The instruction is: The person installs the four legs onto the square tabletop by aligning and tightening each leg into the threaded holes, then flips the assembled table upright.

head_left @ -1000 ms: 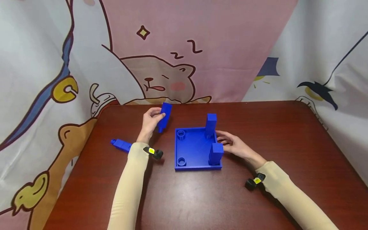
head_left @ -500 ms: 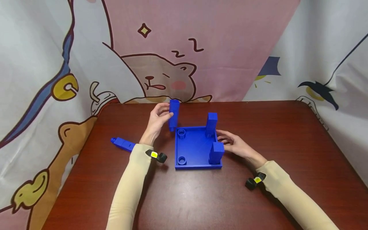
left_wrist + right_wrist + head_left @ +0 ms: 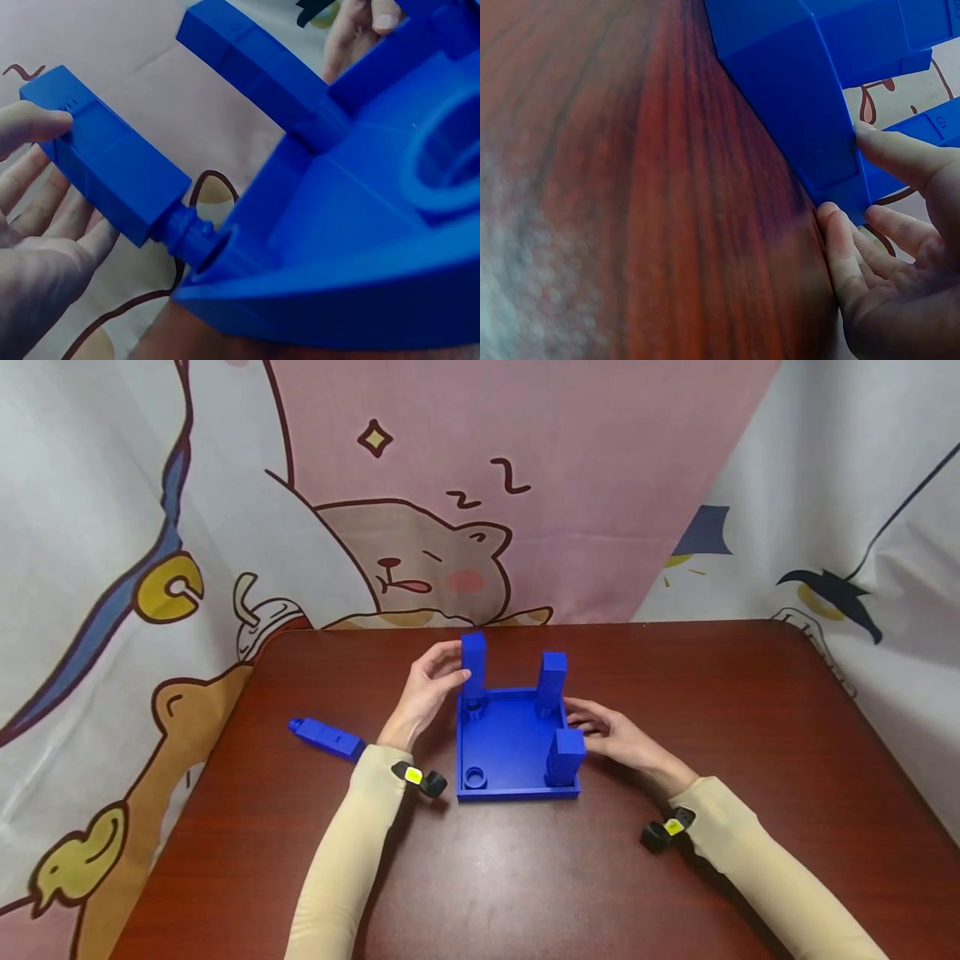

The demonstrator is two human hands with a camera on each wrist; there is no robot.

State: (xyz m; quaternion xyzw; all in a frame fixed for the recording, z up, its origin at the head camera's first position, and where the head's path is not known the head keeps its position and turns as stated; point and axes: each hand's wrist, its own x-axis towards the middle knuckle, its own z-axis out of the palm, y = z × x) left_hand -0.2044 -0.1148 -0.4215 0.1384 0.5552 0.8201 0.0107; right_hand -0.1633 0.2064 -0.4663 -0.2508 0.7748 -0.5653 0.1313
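My left hand (image 3: pixel 431 689) pinches a square blue table leg (image 3: pixel 473 662) between thumb and fingers. The leg's threaded end meets the mouth of the far-left round socket (image 3: pixel 225 255), with some thread showing outside it. That socket belongs to a shallow blue square base (image 3: pixel 517 793) with raised edges. Two more legs stand in the base's right corners, a far leg (image 3: pixel 552 677) and a near leg (image 3: pixel 566 757). At the base's right wall, my right hand (image 3: pixel 889 277) rests its thumb and fingertips against the outer side, fingers loosely bent.
A loose blue leg (image 3: pixel 330 739) lies on the brown table (image 3: pixel 540 877), left of the base and beside the left forearm. The near-left socket (image 3: pixel 475 777) has no leg in it. A printed cloth (image 3: pixel 585 485) hangs behind the table.
My left hand has carried the leg rightward over the base's far-left corner, turning it more upright and lowering its end to the socket. The right hand stays at the right wall.
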